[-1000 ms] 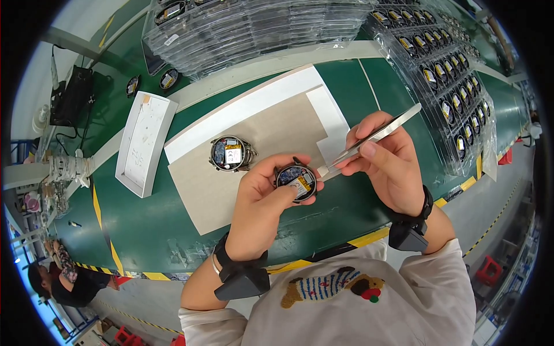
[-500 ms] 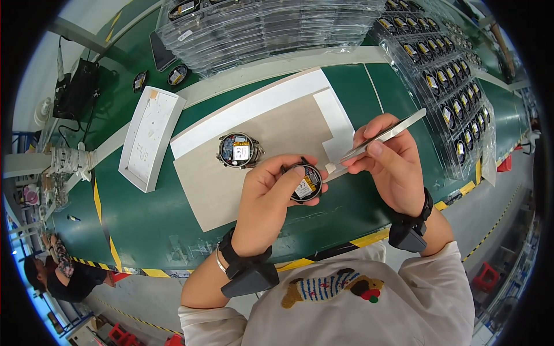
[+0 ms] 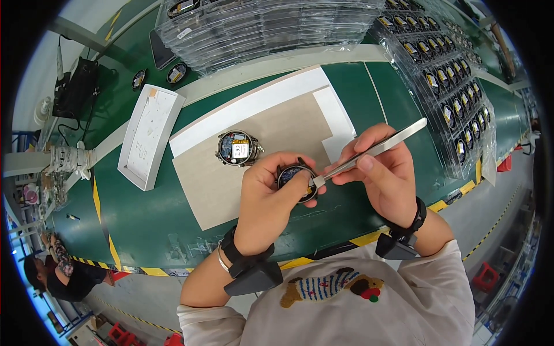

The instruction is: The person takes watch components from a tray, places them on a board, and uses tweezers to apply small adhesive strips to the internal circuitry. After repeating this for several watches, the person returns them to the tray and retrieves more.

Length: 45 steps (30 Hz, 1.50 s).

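Observation:
My left hand (image 3: 268, 196) is closed round an opened round watch case (image 3: 288, 175), its thumb lying across the circuit board and battery inside. In my right hand (image 3: 384, 176) are metal tweezers (image 3: 392, 142), pinched between thumb and fingers. A small pale square piece (image 3: 318, 181) sits at the tweezer tips, at the right rim of the held case; whether it touches the case I cannot tell. Up and left of my left hand, a second opened watch (image 3: 238, 149) with a yellow-and-white battery rests on brown card (image 3: 202, 190).
White paper (image 3: 202, 130) lies beneath the card. An open white box (image 3: 144, 138) stands left of it. Stacked clear trays (image 3: 277, 34) rise at the back; trays of watch cases (image 3: 453, 98) stand at the right. Two more cases (image 3: 176, 73) lie at the back left. A person (image 3: 63, 271) sits at far left.
The right hand has brought the tweezers and pale piece left and down to the held case. My left thumb has shifted down over more of the battery.

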### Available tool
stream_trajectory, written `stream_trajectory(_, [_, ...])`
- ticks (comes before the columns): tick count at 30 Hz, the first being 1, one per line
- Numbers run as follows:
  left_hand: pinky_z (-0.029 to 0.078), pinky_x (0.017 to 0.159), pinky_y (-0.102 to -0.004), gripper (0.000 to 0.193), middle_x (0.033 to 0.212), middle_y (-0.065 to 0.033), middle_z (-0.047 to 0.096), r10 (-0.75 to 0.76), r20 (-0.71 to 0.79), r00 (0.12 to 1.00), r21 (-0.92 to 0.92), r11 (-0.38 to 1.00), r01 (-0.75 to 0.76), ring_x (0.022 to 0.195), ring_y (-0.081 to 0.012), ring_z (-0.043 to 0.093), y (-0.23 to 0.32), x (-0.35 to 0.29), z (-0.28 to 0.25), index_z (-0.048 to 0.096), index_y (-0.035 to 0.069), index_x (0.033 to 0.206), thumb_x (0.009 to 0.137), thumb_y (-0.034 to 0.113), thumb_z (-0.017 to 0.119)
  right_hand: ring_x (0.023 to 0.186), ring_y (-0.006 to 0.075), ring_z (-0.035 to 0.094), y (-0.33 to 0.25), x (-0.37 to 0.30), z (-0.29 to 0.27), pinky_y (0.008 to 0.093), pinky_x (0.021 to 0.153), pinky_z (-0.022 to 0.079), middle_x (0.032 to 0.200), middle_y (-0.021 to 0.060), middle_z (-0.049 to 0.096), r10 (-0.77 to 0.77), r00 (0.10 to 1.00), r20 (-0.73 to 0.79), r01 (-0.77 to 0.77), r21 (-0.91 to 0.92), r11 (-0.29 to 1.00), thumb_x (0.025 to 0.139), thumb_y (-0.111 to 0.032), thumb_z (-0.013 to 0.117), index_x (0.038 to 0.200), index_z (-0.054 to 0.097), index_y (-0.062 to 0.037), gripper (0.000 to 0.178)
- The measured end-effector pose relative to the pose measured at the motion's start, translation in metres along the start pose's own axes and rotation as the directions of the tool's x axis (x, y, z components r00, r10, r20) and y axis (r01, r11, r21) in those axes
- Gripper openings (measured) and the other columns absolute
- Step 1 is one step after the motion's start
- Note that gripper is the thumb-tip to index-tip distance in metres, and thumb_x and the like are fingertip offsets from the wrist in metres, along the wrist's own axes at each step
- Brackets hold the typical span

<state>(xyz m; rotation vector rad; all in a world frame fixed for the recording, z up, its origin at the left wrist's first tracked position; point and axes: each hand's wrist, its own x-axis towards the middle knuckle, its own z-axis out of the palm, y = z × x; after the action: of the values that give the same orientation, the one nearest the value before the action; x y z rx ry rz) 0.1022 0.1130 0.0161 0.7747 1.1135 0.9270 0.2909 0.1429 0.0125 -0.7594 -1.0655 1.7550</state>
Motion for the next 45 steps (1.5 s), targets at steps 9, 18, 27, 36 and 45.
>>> stream_trajectory(9, [0.056,0.071,-0.0286,0.024,0.097,-0.0121,0.061,0.104,0.025,0.994,-0.182,0.978,-0.098,0.085,-0.0175,0.063,-0.006,0.0,0.003,0.055,-0.006,0.11,0.087,-0.003,0.049,0.093,0.033,0.063,0.005,-0.003,0.006,0.0404,0.076,0.057,0.095,0.0137,0.054,-0.14,0.99,0.023,0.141,-0.108,0.984,0.09,-0.002,0.047,0.098,0.042,-0.0013,0.01])
stream_trajectory(18, [0.056,0.071,-0.0298,0.025,0.096,-0.015,0.064,0.147,-0.006,0.989,-0.125,0.981,-0.146,0.086,-0.0226,0.065,-0.007,-0.002,0.006,0.054,-0.006,0.111,0.087,-0.003,0.049,0.091,0.0272,0.063,0.012,-0.005,0.004,0.0355,0.079,0.055,0.095,0.0152,0.055,-0.328,0.936,0.125,0.349,-0.228,0.909,0.088,0.005,0.048,0.099,0.043,0.002,0.013])
stream_trajectory(27, [0.056,0.071,-0.0289,0.024,0.096,-0.0151,0.064,0.194,-0.006,0.981,-0.079,0.978,-0.194,0.085,-0.0224,0.066,-0.008,-0.002,0.006,0.054,-0.007,0.11,0.086,-0.004,0.049,0.092,0.0311,0.064,0.009,-0.007,0.002,0.0365,0.08,0.055,0.095,0.0173,0.054,-0.373,0.904,0.209,0.427,-0.407,0.808,0.087,0.005,0.047,0.098,0.044,0.002,0.011])
stream_trajectory(36, [0.056,0.069,-0.0284,0.023,0.092,-0.0137,0.064,0.196,-0.025,0.98,-0.106,0.975,-0.198,0.084,-0.0212,0.066,-0.006,-0.002,0.008,0.055,-0.006,0.109,0.086,-0.004,0.049,0.091,0.0316,0.064,0.009,-0.007,-0.004,0.0357,0.078,0.055,0.095,0.0187,0.055,-0.395,0.872,0.288,0.489,-0.511,0.707,0.086,0.003,0.049,0.096,0.047,0.0017,0.011])
stream_trajectory(45, [0.053,0.061,-0.0225,0.011,0.083,-0.0089,0.063,0.046,-0.032,0.998,-0.056,0.997,-0.047,0.072,-0.0125,0.063,0.002,0.0,0.004,0.058,-0.004,0.094,0.084,-0.001,0.056,0.089,0.0293,0.064,0.0,-0.007,-0.009,0.0347,0.076,0.055,0.093,0.016,0.056,-0.398,0.881,0.254,0.472,-0.506,0.722,0.087,0.002,0.05,0.099,0.047,0.0015,0.012])
